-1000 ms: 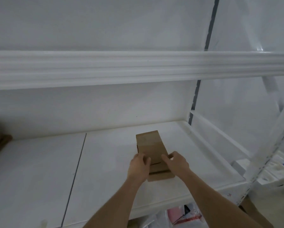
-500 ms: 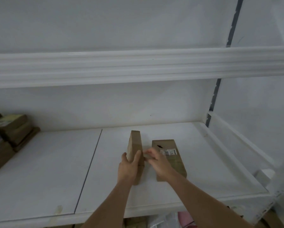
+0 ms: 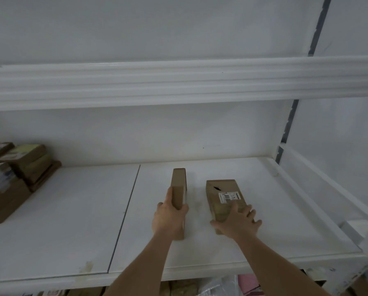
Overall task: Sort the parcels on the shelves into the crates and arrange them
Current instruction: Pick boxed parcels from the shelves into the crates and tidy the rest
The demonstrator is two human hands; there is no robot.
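Right hand [image 3: 236, 221] shifted onto labelled parcel [image 3: 223, 197].

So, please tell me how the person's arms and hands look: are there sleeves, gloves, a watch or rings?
Both forearms are bare up to the bottom edge of the picture; no sleeve shows. The left hand and the right hand wear no gloves. No watch, bracelet or band is seen on either wrist, and no ring shows on the visible fingers. I see no markings.
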